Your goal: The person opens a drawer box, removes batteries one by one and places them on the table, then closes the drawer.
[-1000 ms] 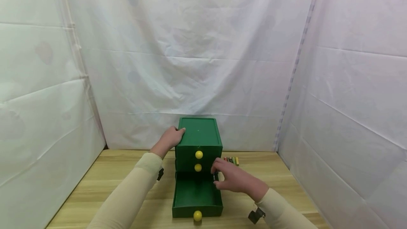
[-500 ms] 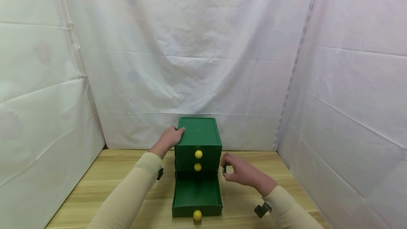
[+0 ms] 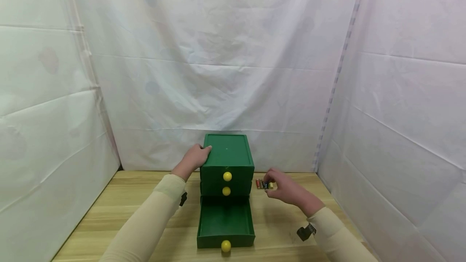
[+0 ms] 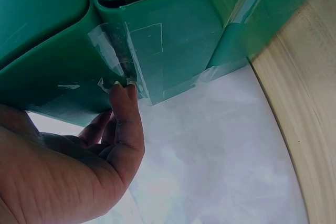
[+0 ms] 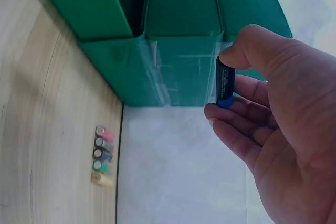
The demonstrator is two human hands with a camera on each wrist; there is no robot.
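Note:
A green drawer cabinet (image 3: 227,151) with yellow knobs stands on the table, its bottom drawer (image 3: 225,221) pulled out. My left hand (image 3: 194,157) holds the cabinet at its top left edge; in the left wrist view its fingertips (image 4: 123,90) touch the taped side wall. Between thumb and fingers, my right hand (image 3: 285,187) pinches a small black battery with a blue end (image 5: 226,82). That hand is right of the cabinet, close to a row of batteries (image 3: 259,184), which it partly covers in the head view.
In the right wrist view, several batteries of different colours (image 5: 103,155) lie side by side on the wooden table (image 5: 47,129). A white curtain (image 3: 225,72) hangs behind the table, with more at both sides.
My right hand has moved from over the open drawer to the right, out to the battery row, with the battery still pinched. The left hand and the cabinet have stayed put.

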